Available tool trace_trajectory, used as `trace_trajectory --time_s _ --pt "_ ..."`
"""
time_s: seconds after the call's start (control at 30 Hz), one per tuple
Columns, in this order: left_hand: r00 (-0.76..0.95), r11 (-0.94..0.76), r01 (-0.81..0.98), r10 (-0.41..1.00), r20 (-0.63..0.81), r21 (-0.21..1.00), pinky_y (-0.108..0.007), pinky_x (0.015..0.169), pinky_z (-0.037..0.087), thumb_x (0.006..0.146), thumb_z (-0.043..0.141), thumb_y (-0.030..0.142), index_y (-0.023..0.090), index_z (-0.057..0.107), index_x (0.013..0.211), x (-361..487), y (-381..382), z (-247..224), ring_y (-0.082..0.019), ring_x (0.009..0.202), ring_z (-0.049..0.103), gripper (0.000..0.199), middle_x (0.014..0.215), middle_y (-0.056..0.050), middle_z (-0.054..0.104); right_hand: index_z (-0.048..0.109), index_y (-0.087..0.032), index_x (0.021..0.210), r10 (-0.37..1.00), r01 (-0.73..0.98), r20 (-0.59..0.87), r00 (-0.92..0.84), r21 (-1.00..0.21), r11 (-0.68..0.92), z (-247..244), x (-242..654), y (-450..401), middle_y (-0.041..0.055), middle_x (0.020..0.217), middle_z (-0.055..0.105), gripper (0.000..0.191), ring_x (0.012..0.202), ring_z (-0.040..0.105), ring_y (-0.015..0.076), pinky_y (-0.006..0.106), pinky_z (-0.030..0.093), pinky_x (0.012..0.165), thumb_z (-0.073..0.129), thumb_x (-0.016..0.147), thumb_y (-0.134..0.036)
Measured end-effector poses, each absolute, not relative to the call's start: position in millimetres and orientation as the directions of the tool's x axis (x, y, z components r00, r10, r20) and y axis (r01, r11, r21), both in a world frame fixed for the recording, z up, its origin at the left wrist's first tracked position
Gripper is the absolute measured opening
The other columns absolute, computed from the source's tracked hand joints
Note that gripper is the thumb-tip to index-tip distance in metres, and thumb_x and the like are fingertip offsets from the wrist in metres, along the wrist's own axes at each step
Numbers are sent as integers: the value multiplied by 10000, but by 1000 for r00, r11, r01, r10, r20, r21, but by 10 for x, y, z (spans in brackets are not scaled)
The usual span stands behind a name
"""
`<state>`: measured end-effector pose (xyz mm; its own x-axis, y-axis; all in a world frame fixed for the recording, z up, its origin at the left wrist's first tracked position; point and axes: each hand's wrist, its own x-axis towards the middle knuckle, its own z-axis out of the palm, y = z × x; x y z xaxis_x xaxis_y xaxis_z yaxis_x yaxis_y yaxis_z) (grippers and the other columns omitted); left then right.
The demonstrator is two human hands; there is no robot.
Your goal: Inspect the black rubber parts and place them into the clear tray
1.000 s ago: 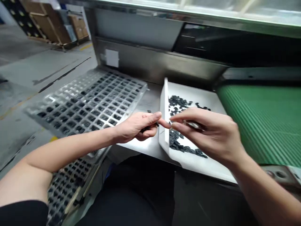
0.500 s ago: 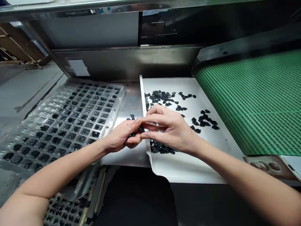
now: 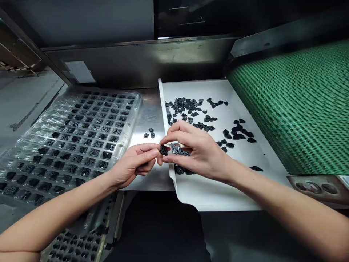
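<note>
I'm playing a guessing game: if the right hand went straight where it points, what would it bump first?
Probably the left hand: its fingertips are just ahead of the right hand, by the small black part. They might touch; depth is unclear.

2 bare hands (image 3: 165, 156) close together, fingers bent, forearms angled inward

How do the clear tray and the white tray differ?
The clear tray is see-through and divided into rows of pockets; the white tray is opaque, with one undivided floor.
The clear tray has its black pieces spread among the pockets, while the white tray has them lying loose, many in overlapping clusters.
Both trays hold small black pieces.
</note>
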<state>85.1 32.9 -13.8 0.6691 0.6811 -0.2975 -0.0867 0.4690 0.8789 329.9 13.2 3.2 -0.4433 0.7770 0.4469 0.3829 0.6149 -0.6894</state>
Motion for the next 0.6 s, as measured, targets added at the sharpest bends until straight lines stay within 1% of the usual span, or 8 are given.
trace_trajectory --time_s 0.07,0.1,0.17,0.27,0.33,0.4,0.5,0.6 --pt "636 475 -98 706 -312 875 -235 495 133 931 825 430 161 782 1014 852 323 -189 -55 523 252 285 642 38 449 731 -209 1197 771 388 440 -460 -681 621 21 3284 119 75 1117 634 269 921 633 193 336 540 767 837 959 -273" --pt "623 484 -101 712 -324 869 -234 498 137 903 857 426 167 792 1028 856 325 -211 -56 528 260 295 644 39 453 727 -209 1201 772 394 432 -465 -680 618 17 3277 112 76 1116 634 267 924 634 195 336 537 765 832 961 -260" --pt "611 496 -94 713 -344 863 -233 504 151 847 909 422 178 811 1047 867 334 -248 -52 541 277 331 698 22 508 717 -208 1199 778 409 417 -470 -678 611 10 3269 101 76 1116 633 258 923 631 196 331 527 754 820 964 -231" --pt "599 489 -64 716 -359 870 -235 519 183 798 948 405 214 835 1090 878 342 -278 -53 584 318 366 850 -22 611 699 -198 1149 782 422 425 -456 -671 610 -1 3264 90 69 1089 626 237 899 607 186 307 489 700 830 954 -230" --pt "589 488 -49 719 -369 872 -237 525 184 784 956 409 224 842 1109 882 339 -285 -58 601 324 391 891 -35 630 680 -185 1105 780 432 442 -443 -657 618 -17 3259 87 61 1053 616 229 864 584 173 294 464 670 837 956 -259" --pt "594 508 -40 705 -388 861 -240 522 172 781 952 437 205 841 1109 885 331 -282 -62 587 302 417 811 -22 593 658 -174 1065 771 450 458 -444 -630 633 -39 3250 85 54 1010 602 247 826 571 166 295 465 668 821 981 -339" --pt "620 550 -40 668 -411 834 -239 512 156 798 932 460 169 829 1069 886 322 -264 -63 558 258 411 675 21 475 637 -171 1027 744 479 480 -464 -571 667 -71 3237 80 48 960 584 309 774 563 159 295 468 652 752 1029 -458" --pt "638 560 -34 650 -413 828 -243 510 140 818 910 462 152 806 1005 870 329 -246 -66 556 244 376 657 31 427 649 -167 1034 728 488 491 -479 -540 686 -70 3241 74 55 965 594 312 772 573 160 292 471 637 734 1040 -467"
